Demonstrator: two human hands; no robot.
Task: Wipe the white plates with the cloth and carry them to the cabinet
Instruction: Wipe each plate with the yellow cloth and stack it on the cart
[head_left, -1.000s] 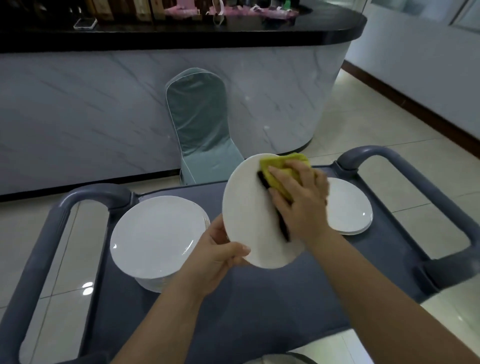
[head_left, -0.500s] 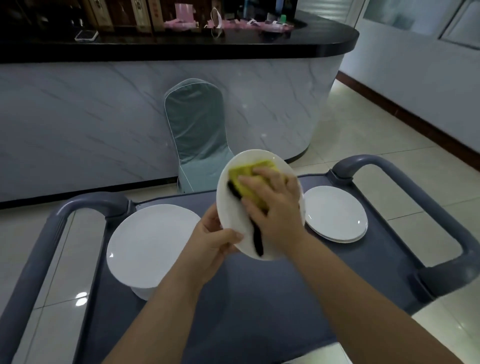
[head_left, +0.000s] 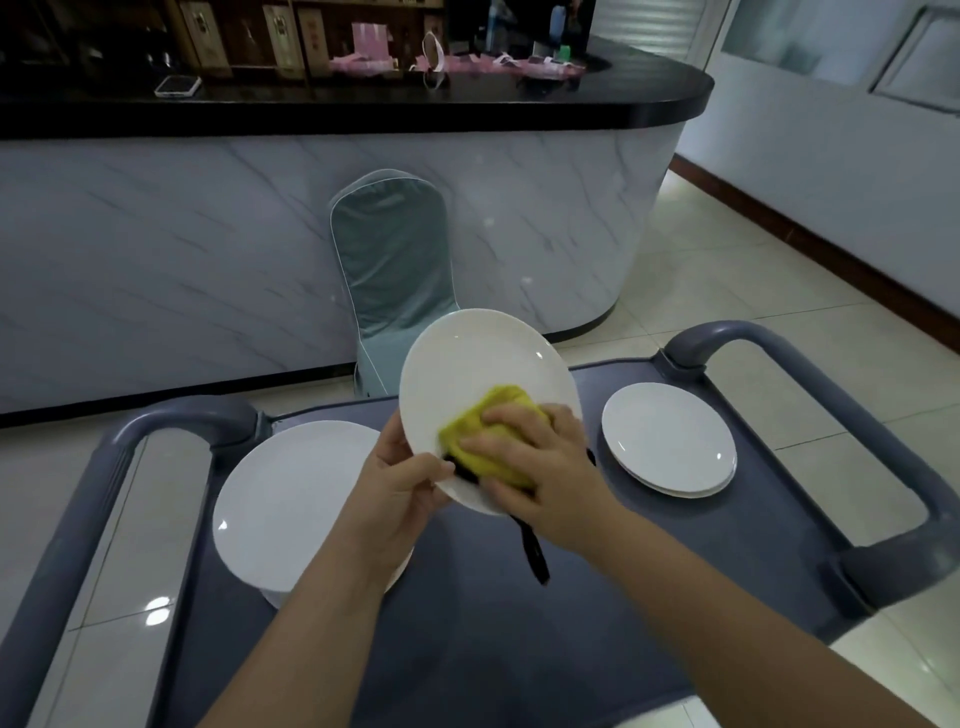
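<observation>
A white plate (head_left: 478, 364) is held tilted above the grey cart (head_left: 467, 649). My left hand (head_left: 400, 488) grips its lower left rim, thumb on the face. My right hand (head_left: 540, 457) presses a folded yellow cloth (head_left: 488, 431) with a black edge against the plate's lower part; a black strip of it hangs below the rim. A stack of large white plates (head_left: 291, 504) lies on the cart's left side. On the right side sits a smaller stack of white plates (head_left: 670, 441).
Grey tubular handles stand at the cart's left end (head_left: 119, 457) and right end (head_left: 841, 415). A chair in a grey-green cover (head_left: 395, 270) stands behind the cart against a marble-fronted counter (head_left: 208, 249) with a black top. Tiled floor lies to the right.
The cloth and my right hand have slid from the plate's upper part down to its lower part. The plate's upper face now shows bare.
</observation>
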